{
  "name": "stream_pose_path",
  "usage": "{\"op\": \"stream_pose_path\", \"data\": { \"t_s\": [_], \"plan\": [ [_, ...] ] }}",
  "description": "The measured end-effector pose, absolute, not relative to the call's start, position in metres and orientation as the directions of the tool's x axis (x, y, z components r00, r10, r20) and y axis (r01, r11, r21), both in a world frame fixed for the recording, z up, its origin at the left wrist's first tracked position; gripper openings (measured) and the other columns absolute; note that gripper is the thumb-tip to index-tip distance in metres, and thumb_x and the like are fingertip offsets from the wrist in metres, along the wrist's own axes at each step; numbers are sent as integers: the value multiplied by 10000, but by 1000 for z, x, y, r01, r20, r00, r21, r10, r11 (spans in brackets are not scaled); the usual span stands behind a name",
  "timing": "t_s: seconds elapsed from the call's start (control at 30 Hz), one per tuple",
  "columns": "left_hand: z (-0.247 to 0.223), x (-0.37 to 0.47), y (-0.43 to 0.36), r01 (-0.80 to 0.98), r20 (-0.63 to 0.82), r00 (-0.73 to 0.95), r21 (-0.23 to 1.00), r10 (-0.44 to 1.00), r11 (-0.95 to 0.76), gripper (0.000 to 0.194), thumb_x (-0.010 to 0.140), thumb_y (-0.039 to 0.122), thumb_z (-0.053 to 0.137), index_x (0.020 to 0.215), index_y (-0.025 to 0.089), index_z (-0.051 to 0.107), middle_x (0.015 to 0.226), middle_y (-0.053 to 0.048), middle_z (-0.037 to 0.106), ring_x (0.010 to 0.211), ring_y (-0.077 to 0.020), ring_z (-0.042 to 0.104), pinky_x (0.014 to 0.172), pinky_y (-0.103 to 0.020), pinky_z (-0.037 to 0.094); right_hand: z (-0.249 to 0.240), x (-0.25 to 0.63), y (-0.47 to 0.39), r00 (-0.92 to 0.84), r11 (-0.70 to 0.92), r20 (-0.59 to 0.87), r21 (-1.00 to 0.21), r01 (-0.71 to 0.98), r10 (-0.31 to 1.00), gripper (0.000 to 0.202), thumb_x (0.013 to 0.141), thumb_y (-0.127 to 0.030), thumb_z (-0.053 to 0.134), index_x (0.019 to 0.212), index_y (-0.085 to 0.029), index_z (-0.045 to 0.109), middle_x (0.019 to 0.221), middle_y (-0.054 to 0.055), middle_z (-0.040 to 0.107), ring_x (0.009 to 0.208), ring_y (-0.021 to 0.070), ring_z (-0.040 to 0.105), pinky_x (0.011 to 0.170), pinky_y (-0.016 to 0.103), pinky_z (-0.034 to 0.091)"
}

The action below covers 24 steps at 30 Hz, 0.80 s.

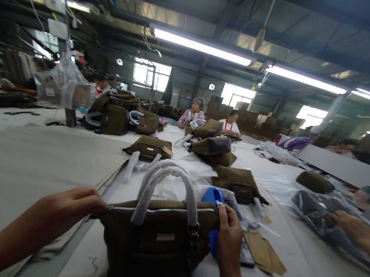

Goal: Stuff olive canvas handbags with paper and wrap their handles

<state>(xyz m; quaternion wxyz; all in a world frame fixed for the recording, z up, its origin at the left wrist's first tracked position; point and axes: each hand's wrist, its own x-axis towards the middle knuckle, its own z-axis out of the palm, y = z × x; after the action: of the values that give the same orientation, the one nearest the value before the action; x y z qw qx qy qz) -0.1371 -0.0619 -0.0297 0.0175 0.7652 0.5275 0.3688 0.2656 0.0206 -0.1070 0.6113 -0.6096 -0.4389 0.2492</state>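
Left hand (67,207) and right hand (231,234) pinch the zipped handbag (153,254) between them at the worktop's (317,267) near edge, a plastic bag (313,210) rightward holding something dark.

I hold an olive handbag (157,254) upright by its top corners, my left hand (73,208) and right hand (230,234) at opposite ends. White-wrapped handles (144,196) arch above; similar bags (209,146) lie beyond.

White table (316,274); olive bags (147,145) on it
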Motion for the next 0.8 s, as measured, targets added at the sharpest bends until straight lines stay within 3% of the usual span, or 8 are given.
{"op": "stream_pose_path", "data": {
  "t_s": [0.1, 0.2, 0.3, 0.37, 0.5, 0.67, 0.73, 0.8],
  "plan": [
    [-40, -130, -61, 819, 606, 177, 345, 775, -457, 213, 930, 386, 596, 1073, 367, 754, 1060, 28, 772, 885, -198, 753, 793, -203, 557, -105, 269, 6, 509, 154, 367, -898, 412, 778, 686, 869, -717, 515, 1278, -179, 630, 1125, 137, 703, 1032, 340, 659, 919, 490, 497],
    [-50, -101, -67, 818, 708, 79, 356, 701, -452, 308, 961, 407, 574, 1261, 396, 644, 1171, 46, 761, 1027, -180, 749, 901, -189, 565, -102, 266, -15, 391, 276, 679, -656, 702, 621, 615, 950, -639, 474, 1370, -203, 584, 1444, 157, 550, 1334, 371, 502, 1097, 553, 389],
    [-52, -57, -70, 802, 708, 81, 371, 701, -468, 399, 962, 477, 580, 1344, 366, 552, 1183, 18, 761, 932, -169, 775, 809, -193, 613, -97, 249, -30, 90, 492, 808, -439, 752, 583, 430, 1009, -467, 508, 1385, -268, 570, 1413, 78, 615, 1327, 269, 555, 1072, 424, 477],
    [-47, -31, -64, 803, 738, 30, 384, 675, -455, 447, 956, 545, 569, 1346, 330, 531, 1171, -14, 761, 834, -177, 783, 762, -231, 636, -92, 234, -33, -6, 574, 823, -391, 719, 568, 397, 1008, -404, 548, 1382, -274, 572, 1323, 45, 688, 1229, 215, 644, 993, 325, 546],
    [-30, -5, -43, 817, 813, -36, 358, 581, -451, 482, 956, 592, 544, 1316, 271, 556, 1168, -69, 754, 824, -214, 781, 760, -299, 644, -84, 207, -27, 63, 575, 814, -460, 677, 577, 367, 982, -384, 606, 1305, -215, 644, 1219, 61, 745, 1069, 198, 734, 874, 236, 593],
    [-10, -10, -31, 720, 846, 119, 287, 519, -631, 294, 988, 416, 577, 1233, 284, 672, 1143, -37, 774, 966, -207, 761, 859, -253, 586, -72, 199, -21, 119, 630, 744, -629, 456, 657, 256, 987, -378, 586, 1114, -214, 736, 1015, 53, 785, 902, 182, 741, 778, 214, 559],
    [-2, -20, -35, 595, 702, 218, 455, 678, -663, 255, 982, 428, 573, 1053, 254, 744, 949, -22, 795, 820, -178, 756, 735, -205, 563, -68, 205, -21, 31, 594, 623, -760, 264, 782, 309, 1007, -424, 539, 934, -197, 734, 823, 36, 742, 744, 147, 677, 673, 205, 503],
    [5, -31, -39, 410, 352, 388, 762, 852, -502, 409, 967, 536, 540, 846, 204, 746, 689, -18, 727, 597, -145, 679, 558, -189, 488, -68, 213, -20, -159, 466, 460, -885, 1, 873, 452, 1009, -517, 496, 765, -172, 655, 624, 12, 627, 562, 114, 548, 541, 211, 405]
  ]
}}
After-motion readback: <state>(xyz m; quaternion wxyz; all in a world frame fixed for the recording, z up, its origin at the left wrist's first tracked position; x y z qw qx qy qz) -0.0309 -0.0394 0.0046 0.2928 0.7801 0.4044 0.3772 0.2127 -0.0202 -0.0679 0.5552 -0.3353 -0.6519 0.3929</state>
